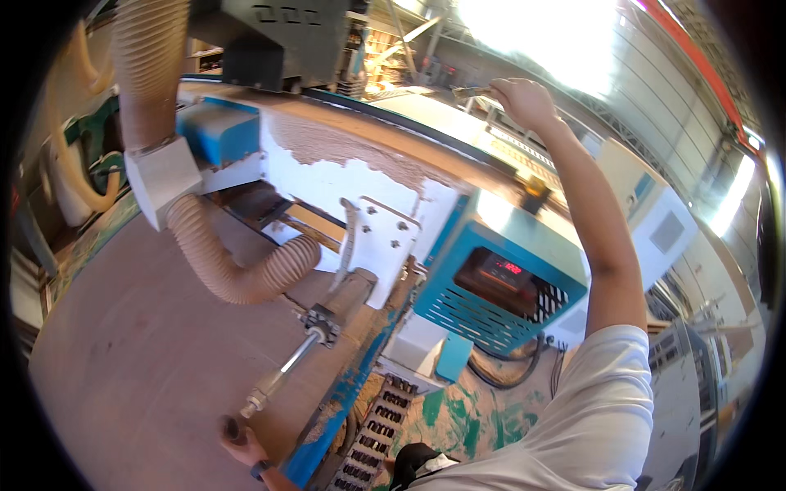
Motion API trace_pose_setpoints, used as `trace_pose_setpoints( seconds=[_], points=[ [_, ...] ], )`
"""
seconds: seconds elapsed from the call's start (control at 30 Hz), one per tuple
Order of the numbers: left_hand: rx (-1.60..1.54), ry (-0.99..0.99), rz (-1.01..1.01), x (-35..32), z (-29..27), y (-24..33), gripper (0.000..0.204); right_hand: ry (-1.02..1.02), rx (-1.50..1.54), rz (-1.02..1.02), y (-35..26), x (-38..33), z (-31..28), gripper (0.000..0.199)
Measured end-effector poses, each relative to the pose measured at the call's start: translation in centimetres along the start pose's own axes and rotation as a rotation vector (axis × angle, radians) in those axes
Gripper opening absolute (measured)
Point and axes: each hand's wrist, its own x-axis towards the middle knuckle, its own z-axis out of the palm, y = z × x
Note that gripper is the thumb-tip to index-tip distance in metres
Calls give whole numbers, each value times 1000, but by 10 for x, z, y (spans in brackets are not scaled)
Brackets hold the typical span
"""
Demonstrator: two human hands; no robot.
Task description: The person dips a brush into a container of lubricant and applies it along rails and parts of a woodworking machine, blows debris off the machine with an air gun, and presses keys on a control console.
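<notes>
Head view. Landmark for all positions: the blue control box point(499, 286) with the small lit display, mounted on the side of a large woodworking machine point(360, 188).

Right hand point(524, 100): arm raised and stretched well above and beyond the control box, over the machine's top. The fingers are closed around a small flat piece, apparently a brush or scraper point(471, 92); glare from the bright opening behind it washes out the detail, so its kind is uncertain. Judged from the reach, it is held high because the sawdust-covered top surface point(352, 143) lies at that level.

Left hand point(239, 442): low, far below and left of the control box, near the picture's lower edge. It is clenched on a dark round knob or handle end point(229, 428). This sits just off the tip of a metal rod point(282, 372) that runs down from a bracket point(321, 323) on the machine frame. Whether knob and rod are joined cannot be told. A dark band shows on the wrist.

Surroundings: a ribbed tan extraction hose point(237, 274) loops left of the control box and rises to a white duct fitting point(162, 176), placed to draw dust off the cutting area. Black cables point(508, 372) hang below the box. A cable chain point(372, 434) lies on the floor point(123, 344), which is dusted with sawdust.
</notes>
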Motion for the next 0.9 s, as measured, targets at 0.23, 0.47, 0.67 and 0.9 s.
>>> trace_pose_setpoints(
  seconds=[0.23, 0.47, 0.67, 0.9],
  points=[
    [28, 29, -12, -3, 2, 4, 72, -28, 359, 145, -150, 145, 81, 30],
    [-59, 57, -23, -5, -3, -7, 70, -233, 230, 50, -212, 204, 85, 31],
    [169, 67, 18, -2, 3, 15, 69, -343, 106, 74, -153, 145, 66, 31],
    [112, 59, -36, -7, -3, 29, 69, -414, 38, 164, -22, -15, 22, 24]
  ],
)
